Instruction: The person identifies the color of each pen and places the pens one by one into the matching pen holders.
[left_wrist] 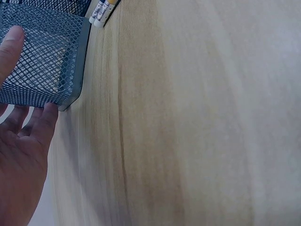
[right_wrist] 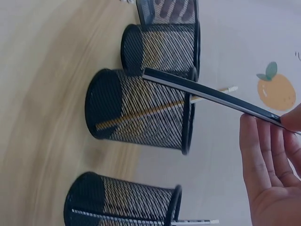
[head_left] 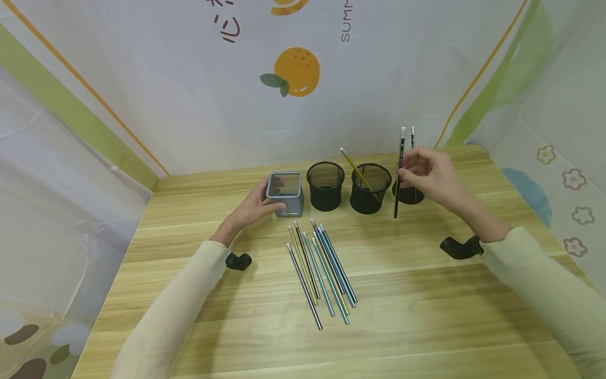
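Observation:
My left hand [head_left: 253, 207] grips a grey square mesh pencil holder [head_left: 293, 204] at the left of a row, its thumb on the near wall and fingers round the side. Between thumb and fingertips, my right hand [head_left: 437, 178] pinches a black pencil [head_left: 401, 150], eraser end up. That pencil slants clear of the mesh in the right wrist view, near the rim of a round black pencil holder [right_wrist: 141, 108] with a gold pencil [right_wrist: 155, 112] leaning inside. Partly behind my right hand is another round black holder [head_left: 411, 196], with a black pencil [head_left: 413, 138] standing in it.
A further round black holder [head_left: 325, 197] stands beside the square one. Several blue, gold and dark pencils [head_left: 326, 271] lie loosely side by side on the wooden table [head_left: 402, 316], erasers toward the holders. A printed curtain [head_left: 379, 89] hangs behind the table's back edge.

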A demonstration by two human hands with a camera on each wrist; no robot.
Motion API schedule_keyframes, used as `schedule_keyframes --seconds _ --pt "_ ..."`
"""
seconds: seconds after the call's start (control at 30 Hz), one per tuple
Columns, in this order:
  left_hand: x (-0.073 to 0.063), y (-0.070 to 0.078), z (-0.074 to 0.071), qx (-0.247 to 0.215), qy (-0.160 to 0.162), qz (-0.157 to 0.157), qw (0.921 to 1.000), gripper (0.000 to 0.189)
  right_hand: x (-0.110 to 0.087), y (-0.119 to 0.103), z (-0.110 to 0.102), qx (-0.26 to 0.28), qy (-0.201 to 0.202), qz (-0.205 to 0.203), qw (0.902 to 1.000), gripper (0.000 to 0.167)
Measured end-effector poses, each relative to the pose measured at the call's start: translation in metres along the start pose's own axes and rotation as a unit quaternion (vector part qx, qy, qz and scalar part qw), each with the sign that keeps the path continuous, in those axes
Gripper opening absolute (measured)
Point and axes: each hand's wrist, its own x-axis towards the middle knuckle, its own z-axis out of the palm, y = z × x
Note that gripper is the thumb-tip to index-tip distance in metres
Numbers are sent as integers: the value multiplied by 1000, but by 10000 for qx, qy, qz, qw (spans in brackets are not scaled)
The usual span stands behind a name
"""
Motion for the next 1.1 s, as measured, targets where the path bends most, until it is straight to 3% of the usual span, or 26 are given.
schedule_keyframes --seconds 0.27,0.53,0.77,1.1 --pt "1 0 1 17 12 -22 10000 74 3 -3 -15 390 286 0 9988 16" --pt "0 1 1 47 8 -8 10000 73 7 0 -27 600 550 -291 9963 15" --pt "-1 2 0 74 -9 41 10000 73 12 3 -37 1298 830 -461 9870 15" --pt "-1 1 0 30 -8 58 10000 74 17 7 -49 1354 1461 -670 9777 16"
